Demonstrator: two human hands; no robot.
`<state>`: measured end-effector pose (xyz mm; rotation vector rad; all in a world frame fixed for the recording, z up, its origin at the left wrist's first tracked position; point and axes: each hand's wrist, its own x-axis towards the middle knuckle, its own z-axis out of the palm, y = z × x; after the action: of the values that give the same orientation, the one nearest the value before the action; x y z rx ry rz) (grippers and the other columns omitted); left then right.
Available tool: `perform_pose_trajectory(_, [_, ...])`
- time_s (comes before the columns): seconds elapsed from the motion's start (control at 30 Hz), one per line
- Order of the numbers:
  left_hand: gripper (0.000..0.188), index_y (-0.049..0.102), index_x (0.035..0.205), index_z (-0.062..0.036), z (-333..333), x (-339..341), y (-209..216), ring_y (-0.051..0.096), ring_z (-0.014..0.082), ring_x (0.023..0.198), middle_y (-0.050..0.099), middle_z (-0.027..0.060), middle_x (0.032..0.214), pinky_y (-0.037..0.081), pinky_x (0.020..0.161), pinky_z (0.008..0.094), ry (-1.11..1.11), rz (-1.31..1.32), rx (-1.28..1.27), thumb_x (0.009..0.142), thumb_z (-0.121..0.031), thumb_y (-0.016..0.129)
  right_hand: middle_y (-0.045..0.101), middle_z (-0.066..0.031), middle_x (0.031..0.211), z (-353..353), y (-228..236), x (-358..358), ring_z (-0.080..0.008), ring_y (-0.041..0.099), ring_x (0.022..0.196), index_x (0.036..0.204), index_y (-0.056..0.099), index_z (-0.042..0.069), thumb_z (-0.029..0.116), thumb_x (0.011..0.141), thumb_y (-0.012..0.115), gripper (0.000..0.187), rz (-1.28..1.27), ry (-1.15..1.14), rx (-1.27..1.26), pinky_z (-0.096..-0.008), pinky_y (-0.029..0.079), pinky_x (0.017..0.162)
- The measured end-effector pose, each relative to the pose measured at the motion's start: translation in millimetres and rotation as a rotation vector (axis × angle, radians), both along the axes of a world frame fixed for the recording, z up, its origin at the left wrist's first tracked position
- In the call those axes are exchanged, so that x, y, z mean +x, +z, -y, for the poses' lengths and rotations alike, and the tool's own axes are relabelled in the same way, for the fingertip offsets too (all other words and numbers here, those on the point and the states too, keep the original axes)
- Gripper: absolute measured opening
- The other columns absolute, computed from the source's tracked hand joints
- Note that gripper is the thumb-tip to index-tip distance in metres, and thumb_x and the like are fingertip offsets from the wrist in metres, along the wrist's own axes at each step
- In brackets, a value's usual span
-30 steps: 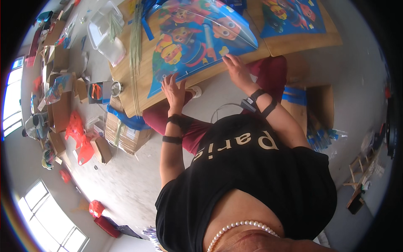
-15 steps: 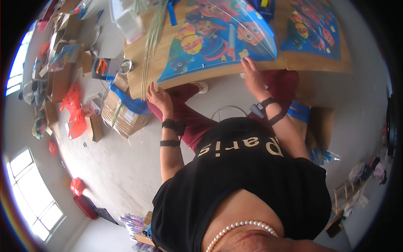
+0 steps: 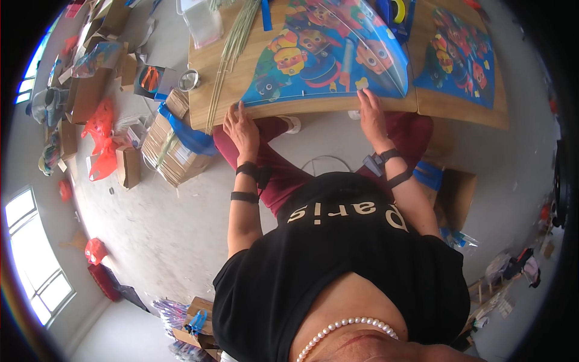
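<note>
A blue printed sheet (image 3: 335, 69) with cartoon figures, shaped like a kite panel, lies on the wooden table (image 3: 199, 105) in front of me. A thin rod runs along its near edge, and its right side bulges upward. My left hand (image 3: 242, 131) is at the sheet's near left corner, fingers loosely spread, one fingertip at the corner. At the near edge, right of the middle, my right hand (image 3: 373, 117) has its fingers stretched out, tips touching the sheet by a pale yellow patch. Both thumbs are hard to make out.
Thin pale sticks (image 3: 228, 51) lie left of the sheet. A second printed sheet (image 3: 458, 60) is on the table's right part. A blue box (image 3: 399, 30) holding a yellow roll stands at the back. A round tin (image 3: 189, 79) and cardboard boxes (image 3: 175, 154) are at the left.
My left hand has moved right, from near the stick ends to the sheet's left corner. My right hand stays at the near edge. The whole view has shifted slightly.
</note>
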<state>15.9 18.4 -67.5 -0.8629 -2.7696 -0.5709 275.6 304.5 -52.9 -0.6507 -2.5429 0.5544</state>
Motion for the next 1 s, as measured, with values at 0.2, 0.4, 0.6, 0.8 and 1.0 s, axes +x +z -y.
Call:
perform_pose_trajectory(0.2, [0.047, 0.055, 0.143, -0.0111, -1, 5, 1, 0.042, 0.0379, 0.137, 0.047, 0.0172, 0.148, 0.03, 0.114, 0.0515, -0.007, -0.018, -0.014, 0.096, -0.016, 0.058, 0.053, -0.0207, 0.137, 1, 0, 0, -0.039, 0.052, 0.127, 0.137, 0.054, -0.001, -0.006, 0.091, 0.054, 0.046, 0.023, -0.013, 0.015, -0.0459, 0.044, 0.108])
perform_pose_trajectory(0.4, [0.046, 0.055, 0.142, -0.0106, -2, 6, 2, 0.041, 0.038, 0.137, 0.048, 0.0175, 0.147, 0.03, 0.114, 0.0515, -0.018, -0.023, 0.009, 0.097, -0.017, 0.058, 0.053, -0.0195, 0.138, 1, -3, 0, -0.038, 0.051, 0.128, 0.138, 0.052, -0.004, -0.008, 0.09, 0.054, 0.048, 0.026, -0.03, -0.015, -0.0448, 0.044, 0.109])
perform_pose_trajectory(0.6, [0.048, 0.052, 0.144, -0.0079, -2, 5, 1, 0.042, 0.0371, 0.137, 0.048, 0.0179, 0.147, 0.03, 0.114, 0.0511, -0.017, 0.004, 0.054, 0.096, -0.015, 0.059, 0.052, -0.0198, 0.138, 1, -4, 0, -0.0383, 0.051, 0.128, 0.139, 0.051, -0.005, -0.006, 0.092, 0.054, 0.047, 0.001, -0.034, -0.019, -0.0446, 0.044, 0.108])
perform_pose_trajectory(0.8, [0.049, 0.051, 0.143, -0.0051, 3, 1, -10, 0.045, 0.0377, 0.135, 0.051, 0.0182, 0.144, 0.033, 0.112, 0.0496, 0.01, -0.001, 0.173, 0.096, -0.016, 0.059, 0.052, -0.0206, 0.138, 1, -5, -1, -0.0389, 0.051, 0.128, 0.139, 0.05, -0.006, -0.004, 0.094, 0.052, 0.045, 0.011, -0.034, -0.033, -0.0448, 0.043, 0.109])
perform_pose_trajectory(1.0, [0.047, 0.054, 0.141, -0.0069, 3, 0, -12, 0.046, 0.038, 0.134, 0.051, 0.018, 0.144, 0.034, 0.111, 0.0503, 0.019, 0.006, 0.152, 0.095, -0.015, 0.06, 0.051, -0.0222, 0.139, 2, -2, 0, -0.039, 0.049, 0.13, 0.14, 0.048, -0.007, -0.004, 0.096, 0.05, 0.044, 0.029, -0.031, -0.041, -0.0445, 0.042, 0.11])
